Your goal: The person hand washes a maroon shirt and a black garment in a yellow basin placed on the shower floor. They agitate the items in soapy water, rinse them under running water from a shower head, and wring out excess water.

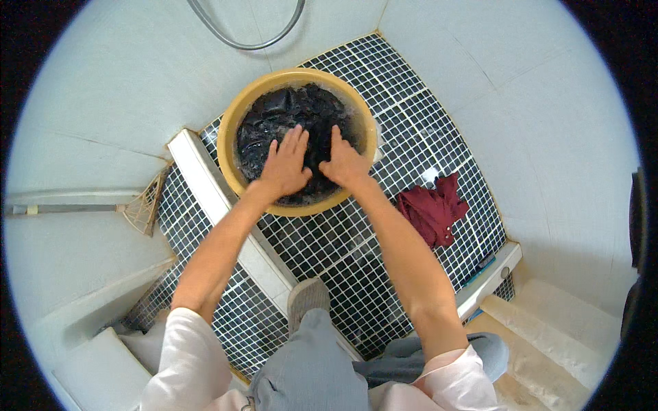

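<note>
Before me a yellow plastic basin [229, 187] stands on the tiled floor. Dark wet cloth [288, 110], black or nearly so, fills much of it, with cloudy water around the cloth. My left hand [286, 164] is spread flat over the cloth, fingers pointing to the far side of the basin. On the right, my right hand [347, 158] is at the cloth near the basin's right wall, with its index finger extended and thumb out to the left. Its other fingers look curled, and whether they grip any cloth is hidden.
A maroon garment [432, 210] lies crumpled on the black mosaic tiles [349, 262], right of the basin. A white raised ledge [231, 221] runs along the basin's left side. One shoe [308, 303] rests by it. A broom [139, 208] leans at left; a shower hose [252, 45] hangs above.
</note>
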{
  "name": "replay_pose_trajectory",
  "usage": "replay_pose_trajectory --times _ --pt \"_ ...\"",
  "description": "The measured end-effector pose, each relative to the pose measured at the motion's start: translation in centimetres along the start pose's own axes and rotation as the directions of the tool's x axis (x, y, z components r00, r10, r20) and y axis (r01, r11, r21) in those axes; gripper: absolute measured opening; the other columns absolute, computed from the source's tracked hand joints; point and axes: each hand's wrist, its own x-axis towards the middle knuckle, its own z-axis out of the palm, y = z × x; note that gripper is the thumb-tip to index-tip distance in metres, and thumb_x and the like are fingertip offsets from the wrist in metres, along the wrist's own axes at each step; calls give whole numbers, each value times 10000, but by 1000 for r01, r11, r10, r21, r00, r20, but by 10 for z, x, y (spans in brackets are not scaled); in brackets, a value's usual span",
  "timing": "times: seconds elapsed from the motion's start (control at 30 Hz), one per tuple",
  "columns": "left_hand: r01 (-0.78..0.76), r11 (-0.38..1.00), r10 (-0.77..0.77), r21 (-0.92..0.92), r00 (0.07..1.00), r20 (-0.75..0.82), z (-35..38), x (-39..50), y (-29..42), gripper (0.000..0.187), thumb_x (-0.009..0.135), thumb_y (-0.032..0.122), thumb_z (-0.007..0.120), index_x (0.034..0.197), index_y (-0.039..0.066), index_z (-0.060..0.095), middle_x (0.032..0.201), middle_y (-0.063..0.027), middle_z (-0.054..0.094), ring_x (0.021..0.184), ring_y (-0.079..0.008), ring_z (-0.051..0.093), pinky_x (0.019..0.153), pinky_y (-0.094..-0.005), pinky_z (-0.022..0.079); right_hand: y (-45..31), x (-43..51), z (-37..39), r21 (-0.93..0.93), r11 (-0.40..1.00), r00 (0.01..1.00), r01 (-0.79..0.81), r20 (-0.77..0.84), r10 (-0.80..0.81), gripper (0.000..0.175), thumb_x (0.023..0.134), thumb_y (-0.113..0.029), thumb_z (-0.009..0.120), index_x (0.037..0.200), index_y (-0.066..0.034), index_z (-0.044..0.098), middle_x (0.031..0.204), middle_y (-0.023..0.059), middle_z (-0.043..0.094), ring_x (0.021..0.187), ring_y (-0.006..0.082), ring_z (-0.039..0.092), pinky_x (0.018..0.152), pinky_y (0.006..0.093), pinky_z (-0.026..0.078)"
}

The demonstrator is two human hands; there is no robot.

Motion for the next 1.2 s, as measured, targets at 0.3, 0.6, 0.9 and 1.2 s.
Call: replay_pose_trajectory --times 0.3,0.6,0.9,1.2 --pt "-96 994 89 53 989 114 81 26 -39 881 848 381 701 1551 59 279 1617 -185 250 1512 -363 190 1218 -580 142 4 31 63 -283 959 996 18 -74 -40 775 829 -238 736 1484 -45 371 1219 160 608 1114 333 638 890 514 521" --pt "277 928 -86 -250 810 580 138 43 -79 844 818 358 753 1489 11 376 1523 -247 392 1390 -408 385 1163 -443 317 19 58 71 -172 985 994 18 107 1 365 836 -180 651 1175 -45 630 1131 213 673 1075 398 646 933 518 515" --pt "328 602 -103 -728 936 337 58 19 -51 622 749 88 640 1339 -72 521 1288 -264 614 1250 -406 546 1073 -405 407 -13 8 52 -47 993 989 109 109 -103 297 887 -169 608 1138 -21 665 1174 219 660 1091 377 656 941 481 525" --pt "146 733 -278 -665 956 -97 -6 3 -6 1125 740 341 904 1549 -11 205 1540 -228 364 1405 -328 387 1177 -389 295 -73 -12 -182 629 617 880 472 -369 -298 288 897 -200 648 945 82 680 750 190 680 725 296 676 708 412 528"
